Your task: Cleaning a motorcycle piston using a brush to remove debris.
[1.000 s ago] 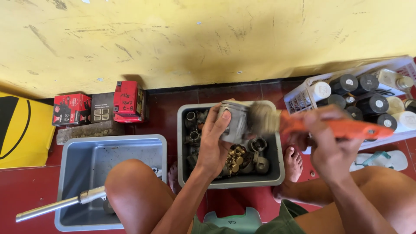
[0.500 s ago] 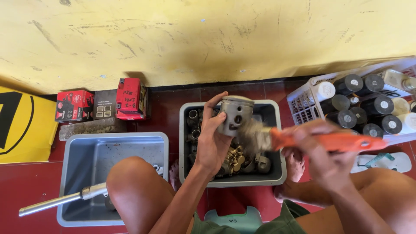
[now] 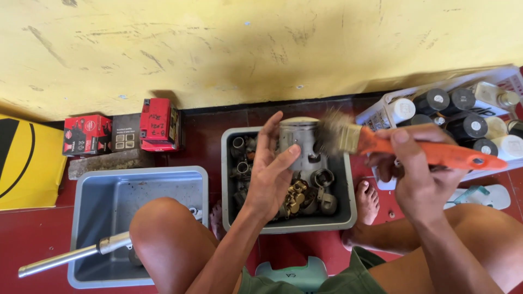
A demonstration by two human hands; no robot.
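Note:
My left hand holds a grey metal cylinder part up over a grey tray full of small metal engine parts. My right hand grips the orange handle of a paintbrush; its worn bristles touch the right side of the cylinder. Both hands hover above the tray, between my bare knees.
A second grey tub at left holds a metal tube. Red and black small boxes stand by the yellow wall. A white crate of spray cans sits at right, with a sandal below it.
The brush has swung up and to the right side of the cylinder. My left hand has turned the part slightly, fingers spreading.

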